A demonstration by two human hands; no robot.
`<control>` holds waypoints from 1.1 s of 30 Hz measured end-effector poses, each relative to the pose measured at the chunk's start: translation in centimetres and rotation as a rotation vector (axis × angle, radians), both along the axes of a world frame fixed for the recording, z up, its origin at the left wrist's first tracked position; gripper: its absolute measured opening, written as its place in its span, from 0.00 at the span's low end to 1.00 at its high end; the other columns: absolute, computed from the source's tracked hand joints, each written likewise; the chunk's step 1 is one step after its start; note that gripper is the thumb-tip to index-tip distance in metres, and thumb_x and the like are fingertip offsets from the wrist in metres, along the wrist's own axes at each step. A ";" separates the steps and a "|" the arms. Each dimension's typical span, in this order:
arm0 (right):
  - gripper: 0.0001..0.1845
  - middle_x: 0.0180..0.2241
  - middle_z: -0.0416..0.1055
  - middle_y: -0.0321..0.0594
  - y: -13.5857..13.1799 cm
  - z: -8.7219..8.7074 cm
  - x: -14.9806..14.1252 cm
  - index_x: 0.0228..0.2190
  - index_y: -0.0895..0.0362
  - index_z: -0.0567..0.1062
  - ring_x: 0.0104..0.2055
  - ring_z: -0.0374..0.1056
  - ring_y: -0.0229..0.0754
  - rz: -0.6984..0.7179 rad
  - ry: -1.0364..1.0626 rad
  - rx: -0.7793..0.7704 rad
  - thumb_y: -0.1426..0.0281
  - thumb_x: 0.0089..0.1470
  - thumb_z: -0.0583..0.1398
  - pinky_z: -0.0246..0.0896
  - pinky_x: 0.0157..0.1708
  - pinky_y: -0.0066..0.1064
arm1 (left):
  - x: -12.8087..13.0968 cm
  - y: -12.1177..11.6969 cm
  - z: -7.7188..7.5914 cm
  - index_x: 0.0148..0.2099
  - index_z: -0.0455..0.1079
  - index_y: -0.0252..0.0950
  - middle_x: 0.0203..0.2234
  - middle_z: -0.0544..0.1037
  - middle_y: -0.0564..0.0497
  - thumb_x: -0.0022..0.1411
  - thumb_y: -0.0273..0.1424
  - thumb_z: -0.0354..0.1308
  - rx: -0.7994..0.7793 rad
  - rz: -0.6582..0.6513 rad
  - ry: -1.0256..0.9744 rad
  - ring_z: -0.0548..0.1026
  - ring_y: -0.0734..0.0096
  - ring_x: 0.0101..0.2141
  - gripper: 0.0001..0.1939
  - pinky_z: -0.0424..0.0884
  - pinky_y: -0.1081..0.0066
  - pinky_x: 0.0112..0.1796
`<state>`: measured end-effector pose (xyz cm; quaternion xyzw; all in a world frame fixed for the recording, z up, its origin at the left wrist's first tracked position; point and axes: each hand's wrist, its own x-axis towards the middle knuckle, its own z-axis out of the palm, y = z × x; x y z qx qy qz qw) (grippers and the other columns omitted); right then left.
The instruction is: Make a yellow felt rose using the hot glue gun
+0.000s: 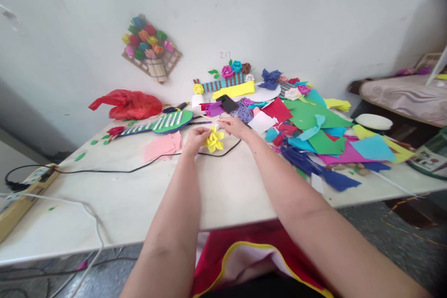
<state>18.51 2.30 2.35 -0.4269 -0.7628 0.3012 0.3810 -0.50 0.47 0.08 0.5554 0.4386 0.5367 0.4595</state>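
Note:
My left hand (pixel 196 139) is closed around a small yellow paper flower (pixel 214 140), holding it just above the white table (pixel 139 195). My right hand (pixel 233 126) reaches in from the right, its fingers pinched on a thin stick-like thing near the flower's top; I cannot make out what it is. Pink paper sheets (pixel 161 145) lie left of my left hand. A black cable (pixel 139 167) runs across the table under my hands.
A heap of coloured paper sheets (pixel 324 137) covers the table's right side. A red plastic bag (pixel 127 104), a green paper piece with white strips (pixel 164 122) and finished paper flowers (pixel 232 71) sit at the back. A power strip (pixel 31 179) lies far left. A white plate (pixel 373 121) is far right.

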 end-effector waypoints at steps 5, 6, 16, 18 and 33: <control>0.20 0.22 0.69 0.34 0.0 0.1 -0.1 0.36 0.60 0.82 0.28 0.65 0.36 -0.002 -0.031 0.029 0.59 0.57 0.57 0.57 0.32 0.26 | 0.1 -0.2 0.2 0.22 0.74 0.35 0.17 0.74 0.52 0.33 0.43 0.75 0.011 -0.001 0.036 0.68 0.73 0.19 0.20 0.62 0.73 0.23; 0.20 0.23 0.70 0.35 0.0 0.1 0.0 0.34 0.61 0.82 0.29 0.65 0.37 -0.013 -0.042 0.032 0.59 0.57 0.57 0.57 0.33 0.26 | 0.1 -0.2 0.2 0.22 0.74 0.35 0.17 0.74 0.52 0.33 0.43 0.75 0.011 -0.002 0.037 0.68 0.73 0.20 0.20 0.62 0.73 0.23; 0.26 0.21 0.63 0.29 -0.3 0.4 -0.1 0.54 0.59 0.76 0.22 0.55 0.32 0.094 0.065 -0.163 0.60 0.58 0.57 0.53 0.26 0.25 | 0.0 -0.4 0.3 0.23 0.74 0.35 0.18 0.74 0.51 0.34 0.44 0.75 0.010 -0.013 0.063 0.68 0.73 0.20 0.20 0.60 0.72 0.24; 0.27 0.20 0.62 0.28 -0.2 0.4 0.0 0.54 0.59 0.76 0.22 0.55 0.32 0.112 0.057 -0.167 0.60 0.58 0.56 0.52 0.25 0.25 | 0.1 -0.5 0.4 0.23 0.75 0.35 0.18 0.74 0.51 0.35 0.43 0.74 0.010 -0.015 0.063 0.67 0.73 0.20 0.19 0.60 0.72 0.23; 0.22 0.21 0.69 0.31 -0.1 0.3 0.4 0.48 0.60 0.80 0.22 0.56 0.32 0.040 -0.028 -0.059 0.61 0.57 0.58 0.56 0.28 0.26 | 0.1 -0.3 0.3 0.22 0.75 0.35 0.17 0.74 0.51 0.31 0.42 0.74 0.004 -0.005 0.073 0.67 0.73 0.20 0.19 0.60 0.74 0.23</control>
